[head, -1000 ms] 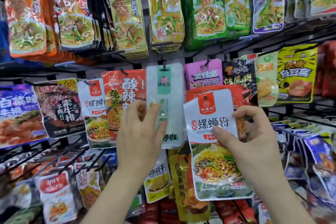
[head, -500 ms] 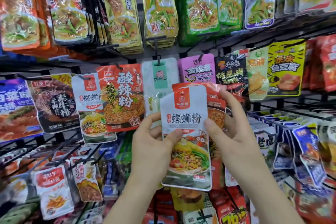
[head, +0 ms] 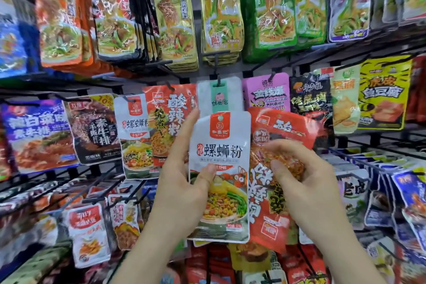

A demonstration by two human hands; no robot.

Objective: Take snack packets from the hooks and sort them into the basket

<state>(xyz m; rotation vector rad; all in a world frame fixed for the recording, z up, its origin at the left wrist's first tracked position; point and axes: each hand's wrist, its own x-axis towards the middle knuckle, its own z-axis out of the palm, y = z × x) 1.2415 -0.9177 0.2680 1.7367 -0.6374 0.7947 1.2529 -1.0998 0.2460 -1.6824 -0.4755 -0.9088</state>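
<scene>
Pinching the white packet (head: 221,152) in the left hand (head: 182,191), thumb on its front, fingers (head: 186,127) behind. Gripping the red packet (head: 267,193), overlapped by the white, with curled right hand (head: 306,182) fingers (head: 283,145), before the hanging packets (head: 136,136).

The front white packet (head: 219,152) carries 螺蛳粉 in large black characters under a red badge whose small print blurs. A hanging white packet (head: 134,127) shows the same 螺蛳粉. Beside it the orange-red packet (head: 171,113) reads 酸辣粉 and 免煮!. The dark packet (head: 96,131) says 素牛排, with 10 on its yellow corner. The blue packet (head: 34,131) shows 白菜 above 牛排. The yellow packet (head: 382,94) reads 鱼豆腐. A round 脆 marks the gold packet (head: 217,40). The red packet (head: 265,191) has warped, unreadable lettering.
</scene>
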